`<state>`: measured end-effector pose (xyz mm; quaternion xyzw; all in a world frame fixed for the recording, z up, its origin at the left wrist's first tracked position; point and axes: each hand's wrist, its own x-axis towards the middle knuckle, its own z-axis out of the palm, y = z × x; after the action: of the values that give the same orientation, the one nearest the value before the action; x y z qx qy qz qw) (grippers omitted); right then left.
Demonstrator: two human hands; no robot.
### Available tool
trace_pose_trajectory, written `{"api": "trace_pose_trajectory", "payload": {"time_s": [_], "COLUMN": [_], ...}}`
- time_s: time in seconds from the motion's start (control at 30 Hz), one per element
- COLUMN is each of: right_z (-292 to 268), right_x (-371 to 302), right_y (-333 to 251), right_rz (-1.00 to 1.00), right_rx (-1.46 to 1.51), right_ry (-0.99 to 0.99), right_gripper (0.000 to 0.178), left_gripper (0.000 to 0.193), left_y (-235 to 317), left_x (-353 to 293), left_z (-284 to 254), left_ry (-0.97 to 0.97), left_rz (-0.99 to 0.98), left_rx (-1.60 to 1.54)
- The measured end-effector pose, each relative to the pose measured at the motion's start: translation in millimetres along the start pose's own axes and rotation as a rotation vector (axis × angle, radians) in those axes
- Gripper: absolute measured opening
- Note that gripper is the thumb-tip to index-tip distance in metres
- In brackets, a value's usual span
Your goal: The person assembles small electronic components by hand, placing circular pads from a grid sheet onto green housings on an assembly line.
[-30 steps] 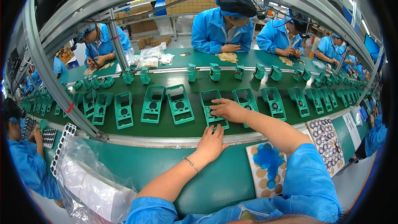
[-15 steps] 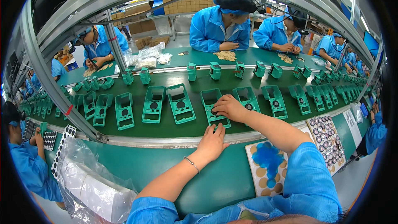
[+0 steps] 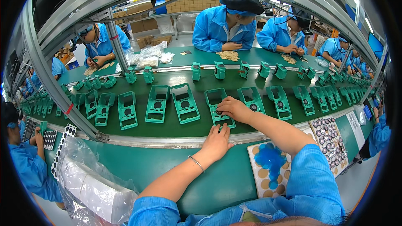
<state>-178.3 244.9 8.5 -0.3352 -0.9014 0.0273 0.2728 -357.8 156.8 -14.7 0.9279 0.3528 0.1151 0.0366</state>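
Observation:
A green plastic housing (image 3: pixel 215 96) with a wide upper opening lies on the dark green belt in front of me. My right hand (image 3: pixel 235 110) reaches over its right side, fingers bent together and pressing on a round black disc (image 3: pixel 219 112) in its middle. That disc is mostly hidden under the fingertips. My left hand (image 3: pixel 216 143) rests at the housing's near end, with its fingers stretched out and touching the near edge. Another green housing (image 3: pixel 184 107) with a black disc lies to the left, and one more (image 3: pixel 252 96) is just right of my right hand.
A metal rail (image 3: pixel 176 143) borders the belt. Nearby are a board with tan circles and blue film (image 3: pixel 256 181), a tray of round parts (image 3: pixel 340 159) and a bagged white stack (image 3: pixel 98 194). A metal post (image 3: pixel 63 96) stands left. Co-workers (image 3: pixel 226 27) sit opposite.
The view has shifted slightly, so the belt and housings appear a little farther right. Both hands stay on the same housing, with hardly any change in their pose.

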Motion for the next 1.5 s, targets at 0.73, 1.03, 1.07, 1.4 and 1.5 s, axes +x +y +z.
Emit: {"api": "trace_pose_trajectory", "payload": {"time_s": [0.73, 1.03, 1.07, 1.4, 1.5], "right_z": [-104.3, -219.6, -224.3, -163.0, -134.4], "right_x": [-32.0, -161.2, -173.5, -270.9, -258.3], "right_y": [-64.6, -157.5, -167.4, -247.2, -264.1], "right_rz": [0.342, 0.558, 0.59, 0.629, 0.46], "right_rx": [-0.059, 0.078, 0.074, 0.086, 0.102], "right_ry": [0.309, 0.132, 0.141, -0.118, -0.107], "right_gripper": [0.037, 0.02, 0.02, 0.011, 0.011], "left_gripper": [0.058, 0.052, 0.054, 0.029, 0.029], "left_y": [-4.4, -21.2, -23.5, -36.6, -42.6], "left_x": [9.1, 53.4, 52.8, 81.5, 78.7], "left_z": [-10.2, -22.5, -21.8, -28.8, -26.1], "left_ry": [0.057, 0.005, 0.01, -0.306, -0.231], "left_rz": [0.032, -0.022, -0.022, -0.041, -0.062], "left_rx": [-0.034, -0.019, 0.044, -0.052, -0.157]}}
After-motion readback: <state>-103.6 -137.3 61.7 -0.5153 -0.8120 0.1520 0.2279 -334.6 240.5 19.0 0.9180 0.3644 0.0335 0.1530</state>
